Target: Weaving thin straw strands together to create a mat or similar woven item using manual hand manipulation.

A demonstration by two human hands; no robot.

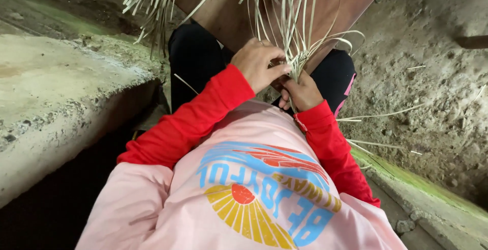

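Head view: left hand [259, 63] and right hand [301, 92] both pinch pale strips [297, 59] together above lap, against board [351, 1]. Risk: dry strips may split or slip, loosening the weave.

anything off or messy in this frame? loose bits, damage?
A few stray pale strips lie scattered on the dirt ground to the right, apart from the bundle of strips that the left hand and right hand pinch together. The concrete ledge looks chipped and stained. Nothing else stands out.
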